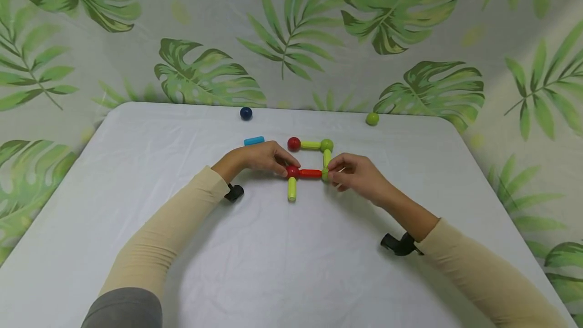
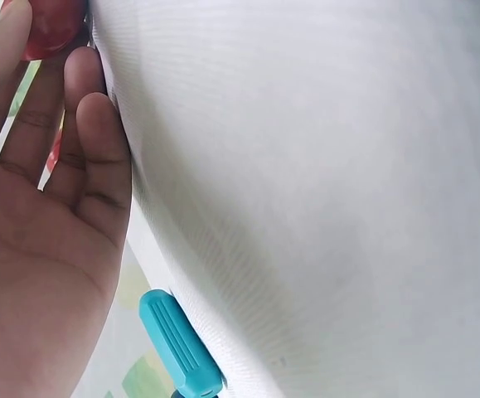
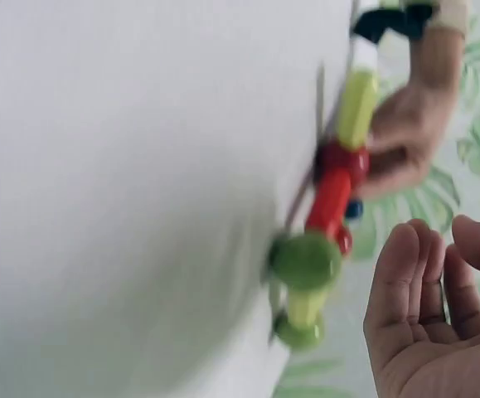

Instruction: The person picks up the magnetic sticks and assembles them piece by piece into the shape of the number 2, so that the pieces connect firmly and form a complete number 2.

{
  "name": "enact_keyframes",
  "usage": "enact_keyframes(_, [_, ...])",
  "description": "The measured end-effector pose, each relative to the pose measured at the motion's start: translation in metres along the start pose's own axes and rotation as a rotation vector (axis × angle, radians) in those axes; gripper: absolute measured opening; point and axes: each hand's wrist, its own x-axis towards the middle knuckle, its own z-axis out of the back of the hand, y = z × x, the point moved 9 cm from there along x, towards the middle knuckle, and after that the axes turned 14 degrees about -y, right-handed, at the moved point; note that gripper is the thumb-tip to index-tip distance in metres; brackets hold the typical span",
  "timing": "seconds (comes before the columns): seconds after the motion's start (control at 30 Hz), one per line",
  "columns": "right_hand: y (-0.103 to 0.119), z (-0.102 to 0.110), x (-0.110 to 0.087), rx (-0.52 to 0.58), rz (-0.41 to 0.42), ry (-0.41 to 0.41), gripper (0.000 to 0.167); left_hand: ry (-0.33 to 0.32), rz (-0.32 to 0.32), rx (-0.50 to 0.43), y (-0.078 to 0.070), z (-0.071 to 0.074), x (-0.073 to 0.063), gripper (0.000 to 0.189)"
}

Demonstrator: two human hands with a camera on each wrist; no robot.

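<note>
A joined shape of balls and rods lies on the white table. My left hand pinches its near red ball between thumb and fingers. From that ball a yellow-green rod points toward me, and a red rod runs right to a green ball. Another yellow-green rod leads back to a second green ball, then a rod goes left to a far red ball. Beside the nearer green ball, my right hand has loosely bent fingers holding nothing.
Behind my left hand lies a blue rod, also seen in the left wrist view. A dark blue ball and a loose green ball sit near the table's far edge. Leaf-printed cloth hangs behind.
</note>
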Motion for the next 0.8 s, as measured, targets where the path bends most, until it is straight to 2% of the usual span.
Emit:
enact_keyframes(0.17, [0.002, 0.045, 0.01, -0.043, 0.033, -0.124, 0.029, 0.002, 0.016, -0.001, -0.001, 0.0, -0.001, 0.039])
enact_keyframes(0.33, [-0.001, 0.072, 0.022, -0.097, 0.09, -0.186, 0.028, 0.004, 0.018, 0.008, 0.0, 0.0, -0.001, 0.039])
enact_keyframes(0.47, [-0.013, 0.092, 0.039, -0.15, 0.119, -0.23, 0.031, 0.005, 0.016, 0.016, 0.001, 0.0, -0.001, 0.039])
enact_keyframes(0.63, [-0.037, 0.121, 0.063, -0.184, 0.073, -0.313, 0.034, 0.0, 0.012, 0.015, 0.002, 0.0, -0.001, 0.039])
enact_keyframes(0.8, [-0.054, 0.142, 0.079, -0.247, 0.02, -0.374, 0.035, 0.005, 0.016, 0.003, 0.002, 0.0, -0.002, 0.038])
